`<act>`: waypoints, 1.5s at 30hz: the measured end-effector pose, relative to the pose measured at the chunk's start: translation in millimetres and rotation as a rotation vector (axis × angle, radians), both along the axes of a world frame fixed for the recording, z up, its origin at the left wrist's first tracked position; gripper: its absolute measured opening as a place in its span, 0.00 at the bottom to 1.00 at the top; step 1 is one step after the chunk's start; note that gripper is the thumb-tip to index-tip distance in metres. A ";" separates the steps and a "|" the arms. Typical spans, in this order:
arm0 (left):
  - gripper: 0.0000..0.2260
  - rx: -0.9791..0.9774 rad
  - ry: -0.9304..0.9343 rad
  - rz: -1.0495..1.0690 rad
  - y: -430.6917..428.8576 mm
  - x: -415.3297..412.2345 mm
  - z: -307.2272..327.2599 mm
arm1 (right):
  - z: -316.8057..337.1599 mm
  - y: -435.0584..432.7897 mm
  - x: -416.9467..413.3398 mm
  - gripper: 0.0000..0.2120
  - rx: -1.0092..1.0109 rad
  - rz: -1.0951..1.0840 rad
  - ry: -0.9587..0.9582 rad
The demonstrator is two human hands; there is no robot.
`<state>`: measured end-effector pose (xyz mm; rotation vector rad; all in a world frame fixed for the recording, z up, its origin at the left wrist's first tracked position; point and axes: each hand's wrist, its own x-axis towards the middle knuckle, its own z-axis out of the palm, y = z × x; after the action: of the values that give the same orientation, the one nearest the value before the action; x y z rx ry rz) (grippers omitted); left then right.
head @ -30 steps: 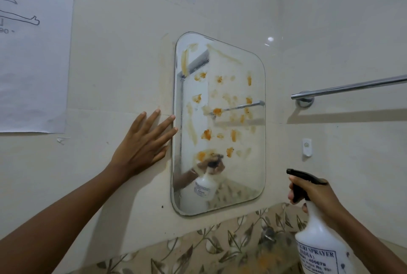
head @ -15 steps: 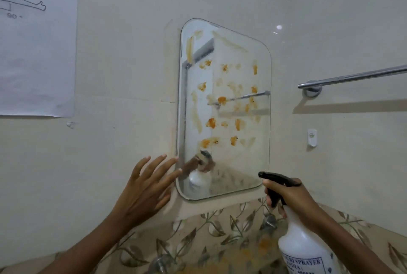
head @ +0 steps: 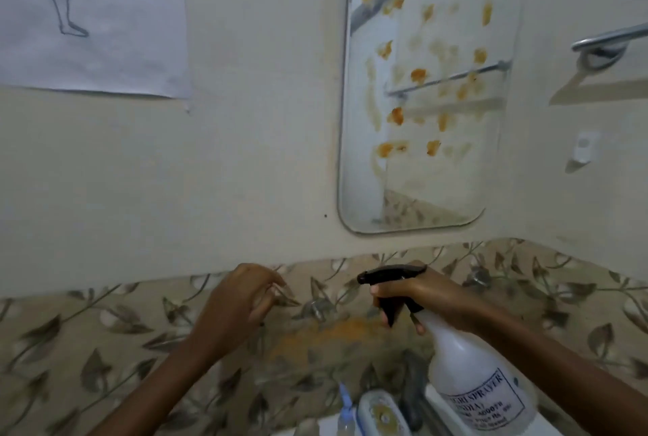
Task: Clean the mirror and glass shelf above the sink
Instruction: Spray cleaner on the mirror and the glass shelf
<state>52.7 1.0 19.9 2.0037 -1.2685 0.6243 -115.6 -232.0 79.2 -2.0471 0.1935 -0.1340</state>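
Note:
A rounded wall mirror hangs at the upper right, spotted with many orange smears. My right hand grips the black trigger head of a white spray bottle, held below the mirror with its nozzle pointing left. My left hand hovers in front of the leaf-patterned tiles, left of the bottle, fingers loosely curled and holding nothing. An orange stain shows on the tiles between my hands. The glass shelf itself cannot be made out.
A sheet of paper with a line drawing is stuck on the wall at upper left. A chrome towel bar juts in at the right, with a small white hook below it. Small bottles stand at the bottom edge.
The view has dropped downward. My left hand came off the wall beside the mirror and lowered to the tile band, fingers curling. The spray bottle moved left and closer to the middle.

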 end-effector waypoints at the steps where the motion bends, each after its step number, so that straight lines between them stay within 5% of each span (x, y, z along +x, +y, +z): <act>1: 0.18 0.003 0.007 -0.001 2.9 -0.6 -3.1 | -7.1 6.9 4.8 0.15 -0.012 0.009 0.031; 6: 0.08 0.048 0.007 0.024 9.5 -4.3 -22.5 | -31.9 32.4 23.2 0.12 0.034 0.107 0.093; 23: 0.08 0.042 0.023 0.018 1.7 -13.4 -32.4 | -54.8 33.2 26.8 0.10 0.035 0.058 0.100; 45: 0.09 0.129 0.006 -0.192 -108.4 -38.6 -27.4 | -82.6 -99.7 -40.3 0.08 0.137 -0.403 -0.049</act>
<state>14.1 -107.4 -7.5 1.9530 -1.5092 0.4541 -155.8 -331.7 -3.4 -1.8450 0.5686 -0.4090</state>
